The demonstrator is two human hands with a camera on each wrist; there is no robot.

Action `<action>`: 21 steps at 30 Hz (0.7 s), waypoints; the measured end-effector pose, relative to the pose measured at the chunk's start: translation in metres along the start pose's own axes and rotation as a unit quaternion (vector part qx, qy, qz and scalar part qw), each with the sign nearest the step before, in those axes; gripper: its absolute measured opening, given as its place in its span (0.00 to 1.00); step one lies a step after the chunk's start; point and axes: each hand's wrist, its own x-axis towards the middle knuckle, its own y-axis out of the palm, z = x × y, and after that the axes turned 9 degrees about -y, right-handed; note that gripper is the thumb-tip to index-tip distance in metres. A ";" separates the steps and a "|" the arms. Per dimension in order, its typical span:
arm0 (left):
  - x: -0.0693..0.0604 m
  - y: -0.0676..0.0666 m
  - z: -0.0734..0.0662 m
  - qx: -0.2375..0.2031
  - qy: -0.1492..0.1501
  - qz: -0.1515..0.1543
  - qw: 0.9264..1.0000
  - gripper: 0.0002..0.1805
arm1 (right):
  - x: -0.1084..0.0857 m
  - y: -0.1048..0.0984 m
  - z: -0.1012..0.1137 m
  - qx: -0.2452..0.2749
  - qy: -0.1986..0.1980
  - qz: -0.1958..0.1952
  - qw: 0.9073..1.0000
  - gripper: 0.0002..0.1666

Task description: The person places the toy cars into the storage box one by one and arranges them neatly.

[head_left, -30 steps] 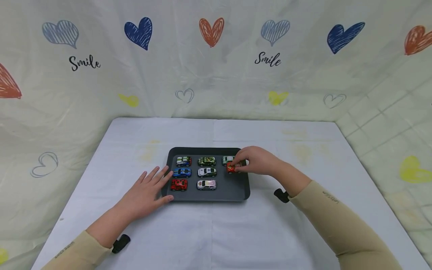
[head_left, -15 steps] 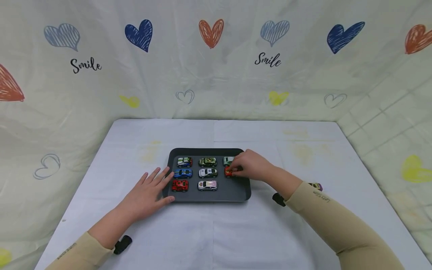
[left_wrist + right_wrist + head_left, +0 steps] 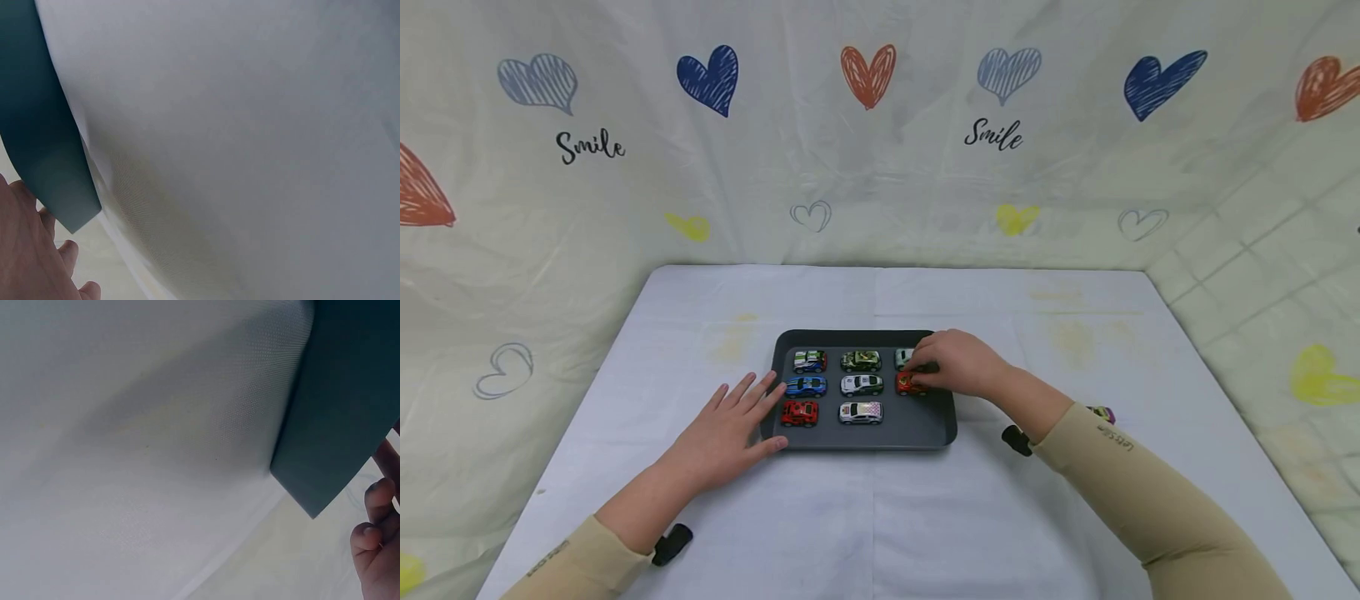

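My right hand (image 3: pixel 958 362) is over the right side of the dark grey tray (image 3: pixel 917 429), its fingers and thumb pinching a red toy car (image 3: pixel 907 384) that sits low on the tray; part of the car is hidden. Just behind it is a pale green toy car (image 3: pixel 902 357), partly covered by the fingers. Fingers spread, my left hand (image 3: pixel 718 437) rests along the tray's left rim. In the left wrist view, the left hand (image 3: pixel 28 256) lies beside the tray's side wall (image 3: pixel 47 125). The right wrist view shows curled fingers of the right hand (image 3: pixel 381 550) by the tray wall (image 3: pixel 340 400).
Several more toy cars stand in rows on the tray, among them a blue one (image 3: pixel 806 386), a red one (image 3: pixel 800 413) and a white one (image 3: pixel 861 412). A purple and yellow car (image 3: pixel 1102 413) lies on the white-covered table (image 3: pixel 1000 517), half hidden behind my right sleeve.
My right hand has lowered the red toy car onto the tray, slightly left and nearer, in front of the pale green car. My left hand keeps its place on the rim.
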 end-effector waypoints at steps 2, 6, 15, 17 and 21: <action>0.000 0.000 0.000 -0.001 0.000 0.001 1.000 0.46 | -0.001 -0.002 0.001 0.004 0.006 0.004 1.000 0.10; 0.000 -0.001 0.000 0.000 0.001 0.002 1.000 0.46 | -0.004 -0.005 0.002 0.010 0.017 -0.003 1.000 0.12; 0.000 -0.002 -0.001 -0.003 -0.002 0.009 1.000 0.46 | -0.021 -0.015 0.004 0.024 0.055 -0.032 0.998 0.13; 0.000 -0.002 -0.002 -0.002 -0.003 0.009 1.000 0.46 | -0.028 -0.018 0.004 0.028 0.067 -0.033 0.997 0.14; -0.001 -0.002 -0.002 -0.001 -0.006 0.008 1.000 0.46 | -0.046 -0.021 0.001 0.037 0.087 -0.036 0.995 0.16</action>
